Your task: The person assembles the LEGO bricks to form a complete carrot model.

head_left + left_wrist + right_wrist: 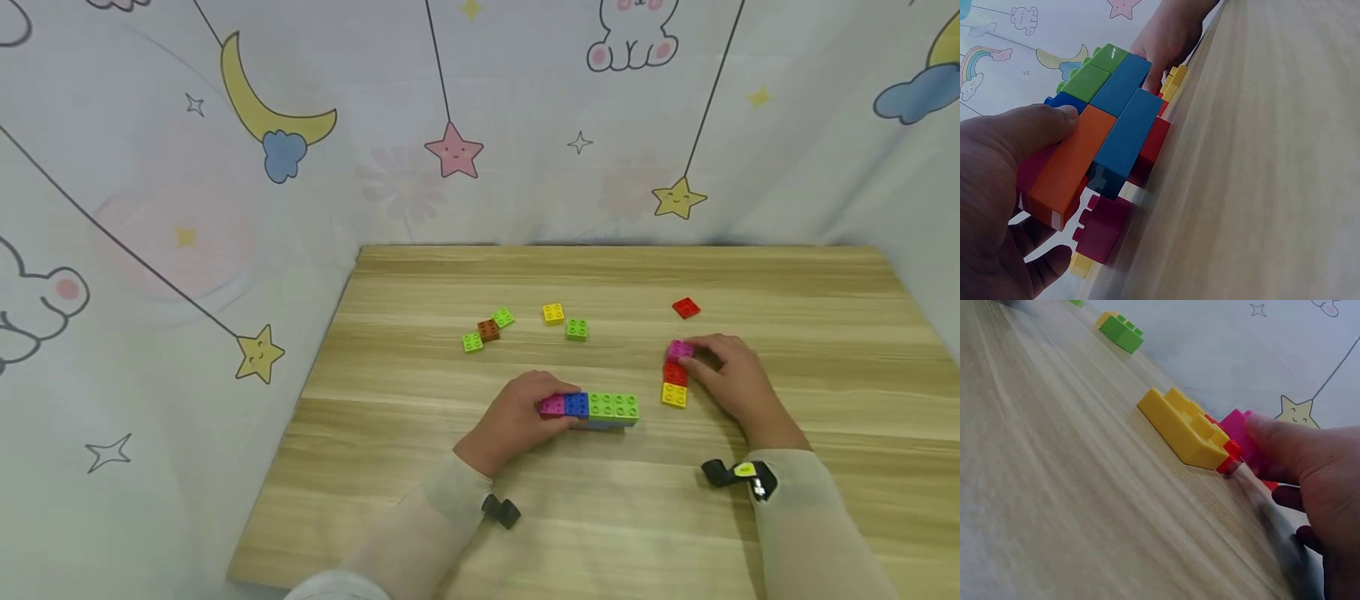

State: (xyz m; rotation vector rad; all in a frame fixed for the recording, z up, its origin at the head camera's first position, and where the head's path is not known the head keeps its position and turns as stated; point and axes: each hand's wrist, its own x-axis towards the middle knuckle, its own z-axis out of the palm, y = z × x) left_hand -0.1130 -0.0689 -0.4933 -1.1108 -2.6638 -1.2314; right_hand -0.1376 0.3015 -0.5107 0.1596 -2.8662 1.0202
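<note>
My left hand grips one end of a built wall of toy building bricks, its top row magenta, blue and light green. In the left wrist view, an orange brick and blue bricks show below that row, with a red brick and a magenta brick lower down. My right hand pinches a pink brick between thumb and fingers. Directly in front of it lie a red brick and a yellow brick, in line with the pink one.
A flat red brick lies beyond my right hand. Farther back are a yellow brick, a green brick, and a brown brick between two light green ones. A printed cloth hangs behind the wooden table.
</note>
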